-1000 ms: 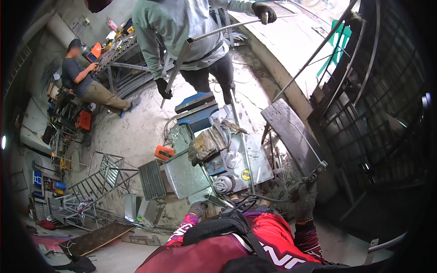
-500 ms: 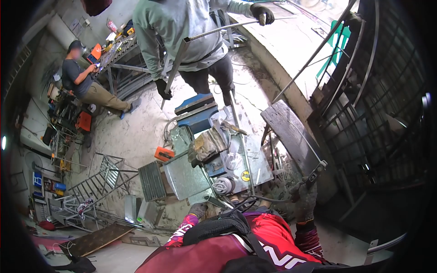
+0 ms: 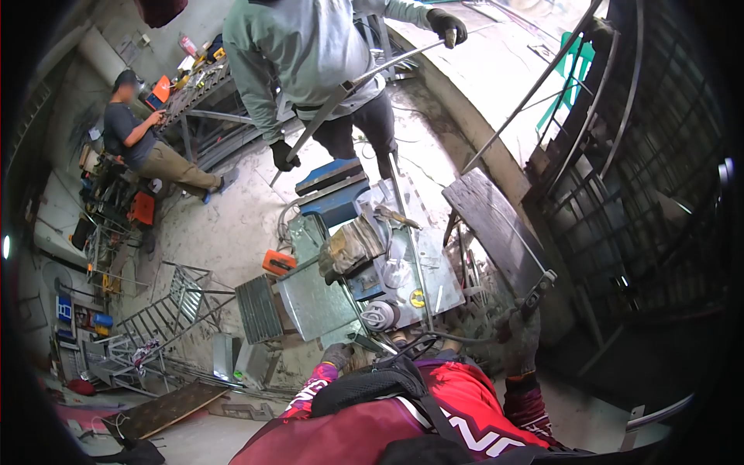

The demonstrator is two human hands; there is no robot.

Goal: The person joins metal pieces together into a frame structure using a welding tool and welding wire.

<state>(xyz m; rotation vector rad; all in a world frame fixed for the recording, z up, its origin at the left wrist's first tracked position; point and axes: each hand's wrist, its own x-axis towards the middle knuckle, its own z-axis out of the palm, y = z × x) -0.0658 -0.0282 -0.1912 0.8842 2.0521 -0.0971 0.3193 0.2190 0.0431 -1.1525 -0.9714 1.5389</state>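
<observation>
My right hand (image 3: 513, 329), in a dark glove, is closed around a welding electrode holder (image 3: 535, 293). A thin rod (image 3: 518, 232) extends from it over a dark wooden plank (image 3: 492, 221), and a black cable (image 3: 465, 340) trails to the left. My left hand (image 3: 339, 355), in a grey glove, is curled at the near edge of a metal sheet (image 3: 314, 302), next to a metal tube end (image 3: 363, 341). What lies in its fingers is hidden. Near the hands are a round grey object (image 3: 379, 315) and a yellow disc (image 3: 418, 298).
Opposite stands a co-worker (image 3: 302, 62) in gloves, holding an angled metal bar (image 3: 329, 105). Between us are a blue metal block (image 3: 335, 190) and a crumpled brown cloth-like item (image 3: 353, 249). Another person (image 3: 136, 132) stands at left. A ladder-like frame (image 3: 174, 298) lies on the floor.
The co-worker's angled bar has shifted, its corner moving right and slightly down toward me. The co-worker leans slightly left. My hands have hardly moved.
</observation>
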